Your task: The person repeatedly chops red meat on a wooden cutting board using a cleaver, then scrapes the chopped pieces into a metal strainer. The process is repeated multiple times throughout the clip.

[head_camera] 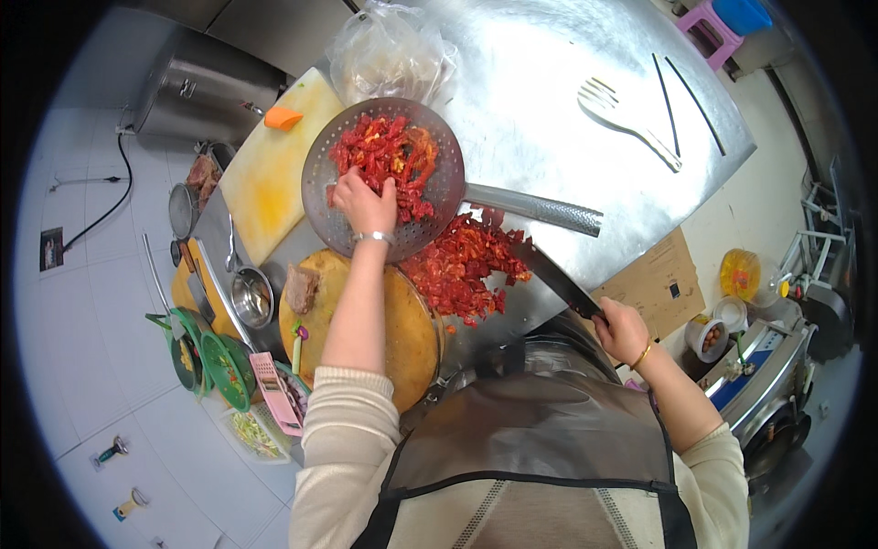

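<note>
My left hand (367,202) reaches into a perforated metal strainer (418,237) and touches the red chili peppers (384,147) in it. Its fingertips are partly hidden, so whether they grip any pieces is unclear. The strainer's metal handle (535,209) points right. In my right hand (623,331) is the handle of a kitchen knife (559,274); the dark blade's far end meets the edge of a pile of chopped red chilies (466,264) on the steel table. A round wooden chopping block (405,336) lies under my left forearm, carrying a chunk of meat (300,289).
A clear plastic bag (391,58) and a white cutting board (274,185) with an orange scraper-like piece (282,119) lie beyond. On the steel table (507,103) rest a slotted spatula (627,123) and two dark sticks (694,103). Leftward stand a metal bowl (252,296) and green baskets (226,370).
</note>
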### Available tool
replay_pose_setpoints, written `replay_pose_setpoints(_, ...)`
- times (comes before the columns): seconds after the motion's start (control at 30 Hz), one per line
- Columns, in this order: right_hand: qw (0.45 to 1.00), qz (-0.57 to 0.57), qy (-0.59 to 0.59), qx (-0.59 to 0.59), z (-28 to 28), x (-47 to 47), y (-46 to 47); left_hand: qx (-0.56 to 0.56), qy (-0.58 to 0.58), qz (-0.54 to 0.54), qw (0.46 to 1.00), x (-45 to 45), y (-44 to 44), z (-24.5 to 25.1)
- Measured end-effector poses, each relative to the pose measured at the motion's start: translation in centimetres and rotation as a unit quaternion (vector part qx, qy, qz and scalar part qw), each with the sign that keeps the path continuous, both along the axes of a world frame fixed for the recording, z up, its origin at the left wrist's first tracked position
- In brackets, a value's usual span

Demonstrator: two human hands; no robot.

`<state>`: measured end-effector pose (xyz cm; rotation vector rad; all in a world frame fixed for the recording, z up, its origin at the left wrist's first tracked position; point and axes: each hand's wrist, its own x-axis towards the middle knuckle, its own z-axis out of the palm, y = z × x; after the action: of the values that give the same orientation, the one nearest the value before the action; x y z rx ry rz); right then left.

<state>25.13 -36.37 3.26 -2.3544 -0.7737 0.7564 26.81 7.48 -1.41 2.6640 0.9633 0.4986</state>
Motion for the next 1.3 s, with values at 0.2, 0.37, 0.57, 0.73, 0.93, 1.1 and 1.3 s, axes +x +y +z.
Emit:
replay_pose_setpoints(0.2, 0.999, 0.019, 0.008, 0.031, 0.2, 0.4, 0.5, 0.088, 0.157, 0.099, 0.979, 5.2, -1.0, -3.5)
replay_pose_setpoints(0.37, 0.999, 0.032, -0.003, 0.035, 0.3, 1.4, 0.7, 0.106, 0.193, 0.035, 0.975, 4.8, 1.6, -3.1)
replay_pose_setpoints(0.57, 0.998, 0.034, 0.004, 0.052, -0.2, 1.9, 1.5, -0.119, -0.046, 0.002, 0.992, 1.7, 5.4, 2.3)
replay_pose_setpoints(0.73, 0.997, 0.059, 0.002, 0.059, -0.3, 1.3, 3.0, -0.271, -0.174, -0.034, 0.946, -0.5, 7.0, 9.7)
replay_pose_setpoints(0.93, 0.994, 0.075, -0.001, 0.081, 0.3, -0.2, 4.9, -0.378, -0.243, -0.024, 0.893, -6.0, 5.1, 17.2)
replay_pose_setpoints(1.1, 0.994, 0.089, 0.026, 0.066, 0.2, -1.8, 6.2, -0.388, -0.175, -0.012, 0.905, -16.1, 2.9, 14.7)
replay_pose_setpoints(1.3, 0.988, 0.13, 0.034, 0.083, -0.2, -4.1, 8.0, -0.335, 0.034, 0.106, 0.936, -28.4, -2.3, 3.1)
